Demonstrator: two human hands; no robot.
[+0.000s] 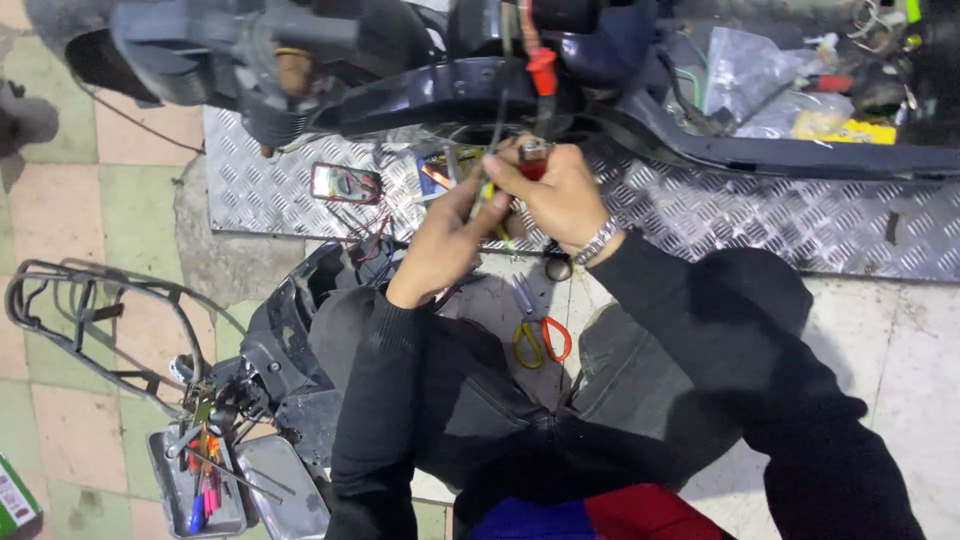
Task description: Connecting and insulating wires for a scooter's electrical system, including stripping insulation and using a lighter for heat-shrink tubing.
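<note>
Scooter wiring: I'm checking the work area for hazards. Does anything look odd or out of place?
Yes. Loose wires hang bare from the opened scooter frame down to both hands, left hand and right hand. Scissors lie on the floor between the knees, and a meter sits on the metal plate.

Seen from above, a person in black sleeves works beneath the dark frame of a stripped scooter [760, 150]. The left hand [445, 240] pinches thin wires [490, 195], while the right hand [555, 195], a metal bracelet [598, 240] at its wrist, grips a small red connector [535, 160]. A multimeter [345, 183] lies on the checker-plate metal sheet [750, 215] just left of the hands. Scissors with yellow and orange handles [535, 330] rest on the floor between the person's knees. A metal tray [195, 485] of tools sits at lower left, beside a black luggage rack [90, 320].
</note>
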